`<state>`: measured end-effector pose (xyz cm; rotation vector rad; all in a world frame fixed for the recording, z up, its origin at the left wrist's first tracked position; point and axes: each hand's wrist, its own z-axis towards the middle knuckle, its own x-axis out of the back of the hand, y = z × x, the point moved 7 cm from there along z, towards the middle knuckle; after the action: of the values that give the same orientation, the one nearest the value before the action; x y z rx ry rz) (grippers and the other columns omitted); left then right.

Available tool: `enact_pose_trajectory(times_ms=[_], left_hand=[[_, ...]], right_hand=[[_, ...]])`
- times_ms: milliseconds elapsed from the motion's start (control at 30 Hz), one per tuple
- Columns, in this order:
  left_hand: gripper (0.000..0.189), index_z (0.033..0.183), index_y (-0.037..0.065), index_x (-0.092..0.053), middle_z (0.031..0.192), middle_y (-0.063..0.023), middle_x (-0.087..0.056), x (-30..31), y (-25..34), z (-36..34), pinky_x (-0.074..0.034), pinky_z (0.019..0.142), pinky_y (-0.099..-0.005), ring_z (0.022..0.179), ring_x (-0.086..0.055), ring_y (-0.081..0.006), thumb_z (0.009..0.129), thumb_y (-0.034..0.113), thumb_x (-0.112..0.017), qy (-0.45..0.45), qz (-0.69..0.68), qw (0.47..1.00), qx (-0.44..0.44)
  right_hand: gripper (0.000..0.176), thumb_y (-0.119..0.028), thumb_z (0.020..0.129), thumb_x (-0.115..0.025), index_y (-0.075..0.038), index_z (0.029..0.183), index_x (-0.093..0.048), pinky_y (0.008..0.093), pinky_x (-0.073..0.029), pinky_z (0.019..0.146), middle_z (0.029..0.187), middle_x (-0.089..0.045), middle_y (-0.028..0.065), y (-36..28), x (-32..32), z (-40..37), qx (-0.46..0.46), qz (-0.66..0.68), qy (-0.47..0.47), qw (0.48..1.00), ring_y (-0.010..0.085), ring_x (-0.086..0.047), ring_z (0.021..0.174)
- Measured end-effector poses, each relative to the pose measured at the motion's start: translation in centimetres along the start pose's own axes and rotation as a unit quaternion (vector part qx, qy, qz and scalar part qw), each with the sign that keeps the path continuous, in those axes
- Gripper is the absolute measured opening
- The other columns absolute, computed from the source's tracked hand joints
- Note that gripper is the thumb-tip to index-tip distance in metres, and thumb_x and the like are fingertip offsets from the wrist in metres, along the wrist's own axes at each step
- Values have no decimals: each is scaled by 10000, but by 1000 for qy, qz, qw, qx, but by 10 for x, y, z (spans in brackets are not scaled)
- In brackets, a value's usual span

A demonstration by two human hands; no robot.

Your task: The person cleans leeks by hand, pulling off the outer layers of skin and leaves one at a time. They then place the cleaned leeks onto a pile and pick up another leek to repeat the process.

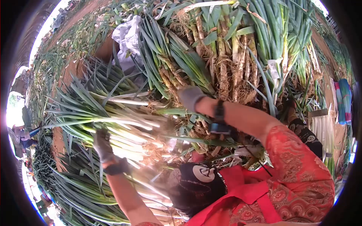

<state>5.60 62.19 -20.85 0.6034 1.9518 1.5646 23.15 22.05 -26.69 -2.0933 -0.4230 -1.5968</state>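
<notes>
My left hand (103, 145), in a grey glove, lies on a heap of cleaned green onions (124, 130) with white stalks. Its fingers reach out over the stalks and look open. My right hand (191, 98), gloved too, is closed at the lower ends of a bunch of unpeeled green onions (171, 79) with brown, soil-covered stalks. Its fingers are partly hidden behind the back of the hand. Between my hands, roots and white stalk ends are blurred by bright light.
More unpeeled green onions (233, 64) with muddy roots stand at the back. A crumpled whitish sack (129, 37) lies at the upper left. Peelings (211, 145) cover the ground before my knees. Blue-green bundled material (344, 100) sits at the far right.
</notes>
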Motion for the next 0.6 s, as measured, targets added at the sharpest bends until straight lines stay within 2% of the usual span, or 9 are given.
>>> enact_pose_trajectory(times_ms=[67, 133, 167, 267, 300, 400, 433, 500, 600], left_hand=[[287, 1149, 64, -627, 1018, -76, -684, 25, -62, -19, -503, 784, -332, 908, -659, -192, 966, 277, -566, -78, -8, 993, 90], [299, 1185, 68, -612, 1025, -88, -683, 19, -79, -66, -510, 770, -337, 874, -663, -200, 970, 269, -557, 7, 12, 989, 146], [300, 1187, 71, -612, 1017, -90, -684, 25, -90, -75, -514, 758, -342, 861, -665, -203, 971, 271, -556, 3, 5, 988, 157], [301, 1186, 55, -608, 974, -95, -685, 20, -100, -100, -522, 729, -336, 822, -669, -207, 975, 261, -549, -1, 14, 984, 176], [300, 1184, 49, -607, 965, -96, -685, 17, -98, -102, -521, 728, -332, 817, -669, -207, 976, 257, -547, -12, 20, 985, 173], [295, 1173, 25, -600, 950, -93, -678, -10, -78, -110, -521, 716, -308, 811, -661, -194, 976, 239, -552, -48, 32, 985, 160], [279, 1157, 26, -603, 943, -86, -678, -23, -69, -111, -518, 722, -300, 809, -655, -180, 974, 233, -560, -63, 35, 986, 154], [264, 1130, 29, -608, 940, -78, -675, -53, -46, -118, -518, 744, -287, 798, -645, -160, 975, 239, -565, -95, 45, 985, 137], [337, 1201, 15, -589, 1009, -109, -679, -91, -21, -128, -543, 740, -312, 866, -677, -201, 993, 275, -534, -161, 67, 980, 93]], right_hand=[[485, -245, 880, -535, 37, 1271, -483, 446, -526, 732, 1084, -645, 234, -1, -26, 29, -75, -117, 38, 990, 374, -636, 965], [625, -246, 855, -564, 88, 1351, -383, 454, -532, 721, 1135, -624, 252, 4, -34, 38, -178, -210, 60, 960, 382, -621, 996], [793, -302, 805, -642, 81, 1414, -307, 438, -543, 736, 1147, -621, 253, 3, -27, 39, -173, -166, 13, 971, 360, -630, 1008], [898, -354, 751, -707, 89, 1412, -291, 425, -549, 763, 1152, -625, 260, 35, -15, 50, -155, -18, -28, 987, 337, -646, 1018], [759, -332, 733, -712, 78, 1313, -445, 406, -547, 795, 1094, -654, 253, 42, 4, 42, -163, 42, -29, 985, 320, -670, 993], [413, -198, 768, -595, 44, 1097, -656, 388, -543, 819, 1043, -681, 239, 48, 55, 3, -140, 117, -124, 975, 317, -681, 970], [288, -209, 754, -602, 11, 904, -714, 390, -545, 802, 958, -692, 240, 56, 65, -11, -132, 105, -93, 981, 331, -694, 901], [337, -231, 721, -644, 12, 954, -661, 423, -553, 720, 847, -682, 231, 76, 81, -56, -124, 136, -92, 979, 351, -689, 803], [457, -190, 722, -627, 23, 1124, -590, 442, -527, 814, 896, -674, 261, 95, 118, -156, -150, 42, -98, 983, 397, -662, 892]])
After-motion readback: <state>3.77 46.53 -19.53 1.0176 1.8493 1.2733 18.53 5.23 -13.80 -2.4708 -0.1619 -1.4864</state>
